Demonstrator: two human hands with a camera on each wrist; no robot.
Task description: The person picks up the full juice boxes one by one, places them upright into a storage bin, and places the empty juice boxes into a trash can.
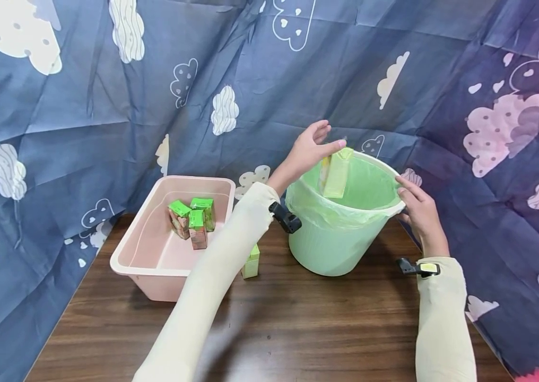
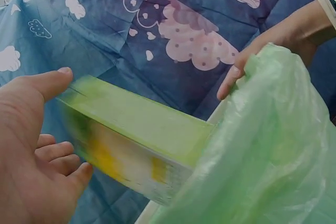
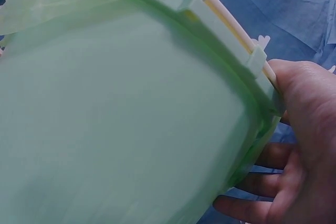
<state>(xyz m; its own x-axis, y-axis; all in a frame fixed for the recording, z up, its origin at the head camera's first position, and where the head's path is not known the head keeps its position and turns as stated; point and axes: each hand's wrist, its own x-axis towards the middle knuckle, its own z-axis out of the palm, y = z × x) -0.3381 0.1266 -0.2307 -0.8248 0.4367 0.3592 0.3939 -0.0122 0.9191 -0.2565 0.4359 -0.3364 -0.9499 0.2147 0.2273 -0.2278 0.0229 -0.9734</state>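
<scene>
My left hand (image 1: pixel 309 148) is over the mouth of a light green trash bin (image 1: pixel 329 244), its fingers spread apart from a drink carton (image 1: pixel 338 175). The carton, pale green with a yellow printed side, is tilted and blurred at the bin's opening; in the left wrist view the carton (image 2: pixel 142 124) lies beyond the thumb and fingertips. A thin green bag (image 2: pixel 278 129) lines the bin and folds over its white rim. At the bin's right side my right hand (image 1: pixel 419 212) grips the rim, with several fingers (image 3: pixel 252 209) against the outer wall in the right wrist view.
Left of the bin, a pink plastic basin (image 1: pixel 131 254) holds 3 small cartons (image 1: pixel 198 228) with bright green tops. Another pale green carton (image 1: pixel 251 263) stands on the wooden table (image 1: pixel 298 329), partly behind the left sleeve. A blue cloud-print cloth (image 1: pixel 269 69) hangs behind everything.
</scene>
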